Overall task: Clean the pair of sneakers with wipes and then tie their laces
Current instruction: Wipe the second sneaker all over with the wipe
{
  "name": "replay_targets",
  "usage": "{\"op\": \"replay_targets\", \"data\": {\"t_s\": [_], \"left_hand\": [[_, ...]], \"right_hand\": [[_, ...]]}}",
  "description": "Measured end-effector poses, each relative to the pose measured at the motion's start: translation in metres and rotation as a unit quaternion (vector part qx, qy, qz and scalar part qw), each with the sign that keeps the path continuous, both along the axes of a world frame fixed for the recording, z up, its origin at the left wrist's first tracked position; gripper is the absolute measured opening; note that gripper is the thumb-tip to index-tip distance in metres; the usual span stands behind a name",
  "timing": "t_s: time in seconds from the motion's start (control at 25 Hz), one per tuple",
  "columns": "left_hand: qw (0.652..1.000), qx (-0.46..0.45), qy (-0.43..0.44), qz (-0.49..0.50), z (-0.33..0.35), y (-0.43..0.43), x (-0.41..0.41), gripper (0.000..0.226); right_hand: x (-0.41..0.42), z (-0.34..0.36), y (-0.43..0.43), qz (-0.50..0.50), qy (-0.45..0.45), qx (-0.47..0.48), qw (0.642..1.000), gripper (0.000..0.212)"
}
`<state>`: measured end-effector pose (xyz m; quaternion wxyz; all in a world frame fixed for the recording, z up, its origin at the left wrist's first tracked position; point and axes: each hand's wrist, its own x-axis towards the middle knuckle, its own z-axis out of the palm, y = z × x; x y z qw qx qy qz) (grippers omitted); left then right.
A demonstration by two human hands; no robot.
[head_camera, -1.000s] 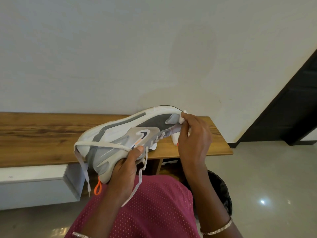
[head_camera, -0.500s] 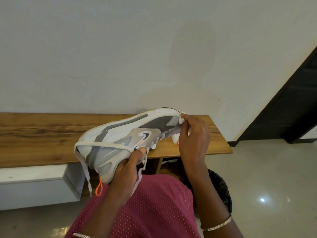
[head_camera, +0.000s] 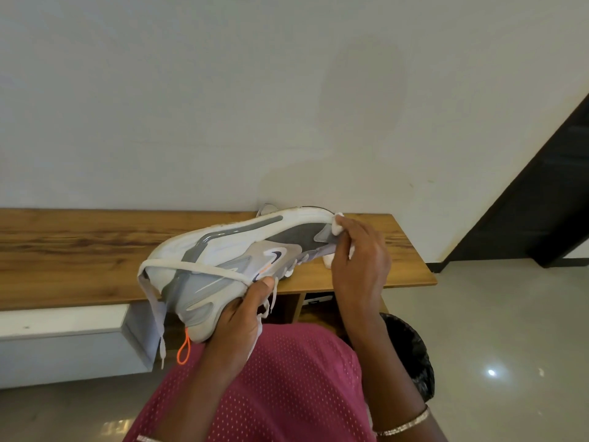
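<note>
A grey and white sneaker (head_camera: 229, 250) is held on its side in the air, sole edge up and toe to the right. My left hand (head_camera: 237, 317) grips its heel end from below, thumb on the upper. Loose white laces (head_camera: 156, 301) hang off the heel, beside an orange pull loop (head_camera: 184, 352). My right hand (head_camera: 360, 266) pinches a small white wipe (head_camera: 338, 224) against the toe end of the sole. The second sneaker (head_camera: 266, 208) only peeks out behind the held one, on the wooden bench (head_camera: 79, 247).
The bench runs along a white wall, with a white drawer unit (head_camera: 63, 333) under its left part and an open shelf below the middle. A black lined bin (head_camera: 411, 352) stands on the tiled floor by my right forearm. A dark doorway is at the right.
The sneaker has dropped slightly and tilted a little with both hands. My right hand keeps the wipe at the toe end, shifted only slightly.
</note>
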<state>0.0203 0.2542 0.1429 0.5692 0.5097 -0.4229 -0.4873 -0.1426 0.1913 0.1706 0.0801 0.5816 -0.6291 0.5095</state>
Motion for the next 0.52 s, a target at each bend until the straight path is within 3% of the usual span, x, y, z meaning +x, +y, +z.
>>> {"op": "replay_targets", "data": {"t_s": [0.12, 0.32, 0.52], "left_hand": [[1.000, 0.005, -0.008, -0.003, -0.007, -0.001, -0.001, 0.046], [0.999, 0.031, -0.025, -0.006, -0.010, -0.006, -0.003, 0.040], [0.999, -0.004, -0.047, 0.007, -0.007, -0.005, 0.001, 0.057]], "right_hand": [[0.001, 0.002, -0.001, -0.021, -0.035, 0.020, 0.999, 0.025], [0.039, 0.015, 0.003, 0.040, 0.015, -0.015, 0.999, 0.026], [0.017, 0.002, -0.004, 0.025, 0.008, -0.036, 0.999, 0.026]]}}
